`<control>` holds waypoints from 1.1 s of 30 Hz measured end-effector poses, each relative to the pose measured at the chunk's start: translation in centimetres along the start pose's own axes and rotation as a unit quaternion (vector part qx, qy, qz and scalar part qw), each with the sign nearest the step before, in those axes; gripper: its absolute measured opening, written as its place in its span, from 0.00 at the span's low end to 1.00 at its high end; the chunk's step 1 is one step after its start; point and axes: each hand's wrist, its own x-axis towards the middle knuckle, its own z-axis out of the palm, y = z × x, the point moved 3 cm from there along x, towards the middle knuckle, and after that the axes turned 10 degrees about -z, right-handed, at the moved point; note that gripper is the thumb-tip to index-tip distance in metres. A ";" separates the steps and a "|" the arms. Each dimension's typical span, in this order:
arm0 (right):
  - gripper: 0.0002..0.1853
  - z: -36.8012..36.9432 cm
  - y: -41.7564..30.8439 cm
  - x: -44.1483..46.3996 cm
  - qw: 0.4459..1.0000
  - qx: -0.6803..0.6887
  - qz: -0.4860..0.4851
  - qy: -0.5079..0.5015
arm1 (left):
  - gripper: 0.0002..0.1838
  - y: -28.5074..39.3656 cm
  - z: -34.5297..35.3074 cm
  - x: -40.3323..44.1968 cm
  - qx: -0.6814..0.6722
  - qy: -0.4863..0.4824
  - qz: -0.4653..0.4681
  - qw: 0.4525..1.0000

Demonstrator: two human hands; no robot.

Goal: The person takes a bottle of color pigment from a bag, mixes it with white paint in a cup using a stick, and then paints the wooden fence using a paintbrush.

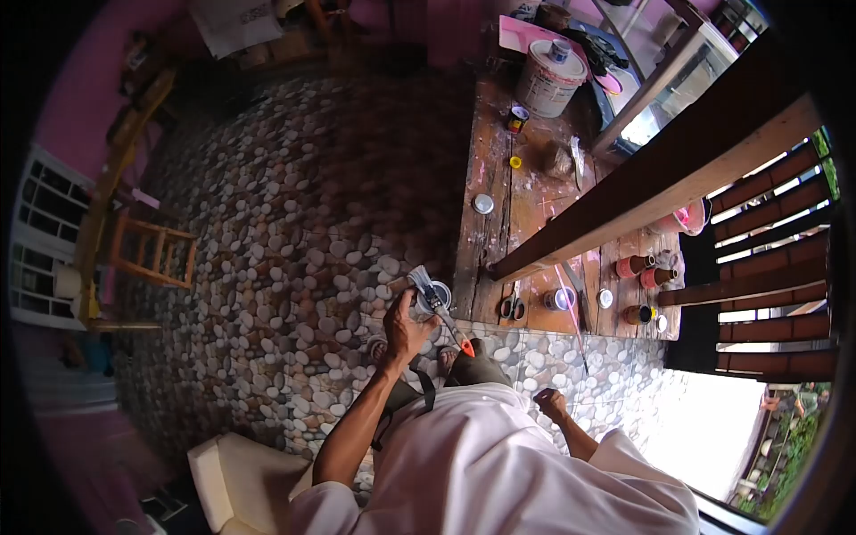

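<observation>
My left hand is closed around a small open paint can in front of my body. Across the can's top lies a paintbrush, its pale bristles up at the left and its orange handle tip pointing down to the right; the same hand grips it. Lower right, beside my shirt, my right hand hangs with curled fingers. Whatever it may hold is too small to make out. Nearest to it on the wooden table are scissors and an open can.
The paint-stained wooden table carries a large white bucket, several jars and small cans, and lids. A wooden beam crosses above it. An orange wooden stool stands left; a cream chair is at lower left.
</observation>
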 end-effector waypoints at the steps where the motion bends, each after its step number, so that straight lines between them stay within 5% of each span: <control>1: 0.14 0.7 0.4 -3.2 0.999 0.034 0.035 0.021 | 0.38 0.3 0.7 -0.6 -0.008 -0.029 0.010 0.999; 4: 0.13 7.6 -6.5 -0.8 0.981 0.142 0.111 0.075 | 0.37 0.0 -1.6 8.5 0.025 -0.071 0.068 0.995; 7: 0.14 9.4 -9.7 -8.4 0.935 0.212 0.264 0.106 | 0.38 -0.6 2.5 10.5 0.000 -0.128 0.086 0.988; 13: 0.20 17.3 -14.8 -17.4 0.978 0.079 0.195 0.014 | 0.37 -0.2 6.9 14.3 -0.011 -0.145 0.165 0.976; 15: 0.19 18.1 -16.4 -18.0 0.971 0.087 0.220 0.020 | 0.37 -1.0 8.7 15.6 -0.015 -0.183 0.102 0.978; 22: 0.18 18.0 -20.0 -14.8 0.949 0.133 0.270 0.097 | 0.35 -3.3 14.1 18.5 -0.021 -0.158 0.118 0.980; 25: 0.18 15.5 -24.4 -11.7 0.877 0.256 0.382 0.137 | 0.35 -2.0 13.3 19.0 -0.007 -0.218 0.095 0.971; 29: 0.11 20.7 -22.1 -9.6 0.781 0.474 0.330 0.238 | 0.41 -2.6 13.2 19.2 0.026 -0.225 0.136 0.964; 33: 0.09 23.3 -25.8 -6.4 0.760 0.455 0.386 0.258 | 0.44 -1.8 9.7 20.7 -0.013 -0.314 0.127 0.941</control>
